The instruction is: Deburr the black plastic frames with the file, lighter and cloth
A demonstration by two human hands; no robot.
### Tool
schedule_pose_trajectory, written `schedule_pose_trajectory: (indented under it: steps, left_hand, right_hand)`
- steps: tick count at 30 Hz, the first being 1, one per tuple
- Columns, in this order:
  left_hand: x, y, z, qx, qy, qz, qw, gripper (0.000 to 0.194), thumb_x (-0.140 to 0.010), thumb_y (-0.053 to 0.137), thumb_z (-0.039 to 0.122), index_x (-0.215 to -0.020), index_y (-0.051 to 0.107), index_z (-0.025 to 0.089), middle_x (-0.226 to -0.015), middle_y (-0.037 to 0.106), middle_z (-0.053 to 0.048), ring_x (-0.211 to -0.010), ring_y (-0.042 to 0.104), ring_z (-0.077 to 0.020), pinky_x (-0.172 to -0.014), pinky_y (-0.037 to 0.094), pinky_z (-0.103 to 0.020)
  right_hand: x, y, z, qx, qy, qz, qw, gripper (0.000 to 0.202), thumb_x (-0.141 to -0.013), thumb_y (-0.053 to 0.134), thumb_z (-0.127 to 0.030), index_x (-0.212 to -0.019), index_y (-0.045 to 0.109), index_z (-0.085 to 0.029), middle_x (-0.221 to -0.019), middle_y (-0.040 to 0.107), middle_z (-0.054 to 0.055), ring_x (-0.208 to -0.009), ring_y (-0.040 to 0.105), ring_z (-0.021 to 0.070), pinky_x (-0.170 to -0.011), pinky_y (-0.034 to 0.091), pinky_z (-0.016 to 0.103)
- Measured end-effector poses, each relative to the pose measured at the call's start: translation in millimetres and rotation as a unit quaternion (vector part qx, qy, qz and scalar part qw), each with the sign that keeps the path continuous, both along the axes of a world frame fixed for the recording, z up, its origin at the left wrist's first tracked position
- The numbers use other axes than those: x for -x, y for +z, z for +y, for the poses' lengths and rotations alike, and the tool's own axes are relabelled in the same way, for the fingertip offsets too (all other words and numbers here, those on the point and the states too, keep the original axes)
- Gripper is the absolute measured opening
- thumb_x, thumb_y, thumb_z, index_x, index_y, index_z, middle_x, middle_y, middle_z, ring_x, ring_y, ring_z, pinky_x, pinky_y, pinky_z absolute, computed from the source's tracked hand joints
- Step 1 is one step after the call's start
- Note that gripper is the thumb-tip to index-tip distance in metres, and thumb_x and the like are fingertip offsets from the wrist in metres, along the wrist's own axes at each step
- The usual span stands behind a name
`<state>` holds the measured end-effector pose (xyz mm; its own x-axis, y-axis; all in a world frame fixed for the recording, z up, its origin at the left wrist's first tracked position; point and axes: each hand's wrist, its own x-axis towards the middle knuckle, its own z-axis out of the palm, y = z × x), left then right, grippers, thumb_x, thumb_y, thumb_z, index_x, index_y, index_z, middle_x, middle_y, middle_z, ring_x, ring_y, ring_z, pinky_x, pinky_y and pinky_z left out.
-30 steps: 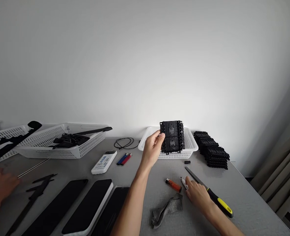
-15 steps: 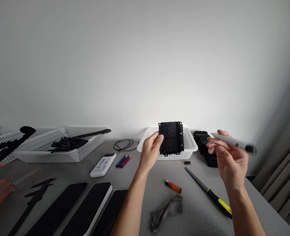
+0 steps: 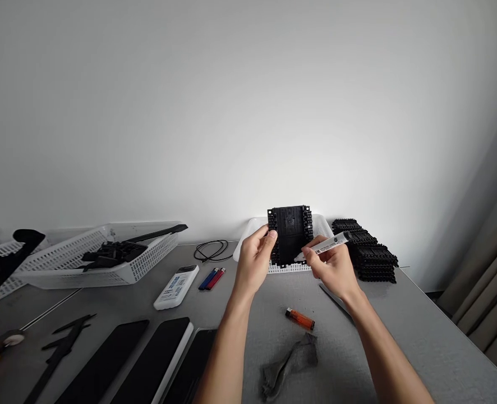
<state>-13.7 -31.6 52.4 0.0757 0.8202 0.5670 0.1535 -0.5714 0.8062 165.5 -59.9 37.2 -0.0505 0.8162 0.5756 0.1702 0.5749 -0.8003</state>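
Reaching toward the desk's (image 3: pixel 341 359) far edge, the left hand (image 3: pixel 254 258) pinches a black panel's (image 3: pixel 289 227) left side. The right hand (image 3: pixel 333 270) pinches a marker (image 3: pixel 333 242), seemingly touching the panel.

The white marker (image 3: pixel 329 243) and white device (image 3: pixel 176 287) bear illegible lettering

Behind the grey table (image 3: pixel 400 314), I see a pale wall (image 3: pixel 248 112), brightest just above the table and dimmer toward the top of my remote view; right of the table, I make out a brownish curtain (image 3: pixel 488 303) hanging in folds.
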Motion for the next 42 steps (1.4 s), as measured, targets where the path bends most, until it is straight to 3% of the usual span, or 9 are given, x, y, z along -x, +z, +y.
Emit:
schedule_pose_trajectory:
  steps: [8, 13, 23, 26, 29, 32, 35, 42]
  left_hand:
    - [-0.3, 1.6, -3.8, -0.004, -0.010, 0.009, 1.000, 0.037, -0.092, 0.052, 0.053, -0.083, 0.059, 0.018, -0.061, 0.030, 0.005, -0.055, 0.024, -0.0107, -0.050, 0.019, -0.025]
    - [-0.6, 1.3, -5.3, -0.008, -0.010, -0.009, 1.000, 0.039, -0.089, 0.056, 0.055, -0.085, 0.063, 0.017, -0.060, 0.036, 0.005, -0.052, 0.026, -0.0103, -0.049, 0.019, -0.025]
    - [-3.9, 1.3, -8.4, -0.024, 0.019, 0.011, 0.999, 0.039, -0.092, 0.053, 0.052, -0.070, 0.047, 0.020, -0.060, 0.021, 0.007, -0.052, 0.018, -0.0097, -0.047, 0.014, -0.026]
    - [-3.5, -4.0, -1.4, -0.010, 0.014, -0.016, 1.000, 0.043, -0.090, 0.055, 0.054, -0.067, 0.038, 0.022, -0.060, 0.018, 0.007, -0.053, 0.015, -0.0095, -0.047, 0.013, -0.026]
    - [-2.2, -10.1, 6.7, 0.007, 0.009, -0.050, 0.999, 0.048, -0.086, 0.058, 0.057, -0.066, 0.032, 0.023, -0.061, 0.017, 0.007, -0.054, 0.014, -0.0095, -0.048, 0.012, -0.026]
    - [-1.9, -12.2, 9.3, 0.030, -0.001, -0.065, 0.997, 0.049, -0.083, 0.061, 0.059, -0.066, 0.034, 0.022, -0.061, 0.017, 0.007, -0.054, 0.014, -0.0092, -0.048, 0.012, -0.025]
    - [-2.8, -10.7, 6.9, 0.046, -0.015, -0.077, 0.996, 0.048, -0.082, 0.063, 0.059, -0.065, 0.037, 0.022, -0.060, 0.020, 0.007, -0.054, 0.015, -0.0087, -0.048, 0.013, -0.025]
    - [-2.3, -9.9, 3.8, 0.046, -0.011, -0.072, 0.996, 0.045, -0.082, 0.064, 0.057, -0.066, 0.046, 0.019, -0.059, 0.020, 0.008, -0.052, 0.017, -0.0082, -0.047, 0.014, -0.025]
  right_hand:
    - [1.1, 0.4, 0.3, -0.020, -0.037, -0.075, 0.996, 0.027, -0.090, 0.057, -0.036, -0.071, 0.061, -0.017, -0.060, 0.051, -0.003, -0.046, 0.039, 0.0079, -0.044, 0.026, 0.023]
    - [2.0, 1.5, -0.1, -0.021, -0.044, -0.099, 0.994, 0.027, -0.091, 0.056, -0.036, -0.073, 0.061, -0.017, -0.054, 0.044, -0.005, -0.047, 0.035, 0.0086, -0.045, 0.026, 0.023]
    - [-2.5, -2.1, 1.7, -0.001, -0.012, -0.059, 0.998, 0.025, -0.091, 0.057, -0.036, -0.075, 0.064, -0.017, -0.055, 0.047, -0.004, -0.047, 0.040, 0.0086, -0.044, 0.029, 0.022]
    - [-5.0, -0.6, 0.9, 0.010, 0.025, 0.000, 1.000, 0.029, -0.090, 0.059, -0.039, -0.071, 0.062, -0.017, -0.055, 0.051, -0.004, -0.042, 0.043, 0.0079, -0.041, 0.032, 0.022]
    - [-6.4, 3.1, -4.3, -0.015, 0.040, 0.072, 0.997, 0.024, -0.089, 0.062, -0.040, -0.081, 0.066, -0.018, -0.058, 0.060, -0.002, -0.043, 0.052, 0.0102, -0.042, 0.041, 0.024]
    - [-5.9, 6.5, -11.5, -0.067, -0.024, 0.053, 0.996, 0.019, -0.086, 0.066, -0.035, -0.094, 0.070, -0.019, -0.065, 0.069, 0.001, -0.054, 0.063, 0.0149, -0.049, 0.050, 0.026]
    - [-3.7, 8.5, -15.6, -0.126, -0.102, -0.029, 0.986, 0.012, -0.084, 0.066, -0.028, -0.090, 0.072, -0.020, -0.078, 0.075, 0.004, -0.062, 0.067, 0.0159, -0.051, 0.051, 0.026]
    - [-1.4, 9.2, -14.6, -0.179, -0.124, -0.084, 0.972, 0.010, -0.084, 0.061, -0.021, -0.086, 0.071, -0.021, -0.085, 0.077, 0.005, -0.062, 0.067, 0.0156, -0.055, 0.052, 0.027]
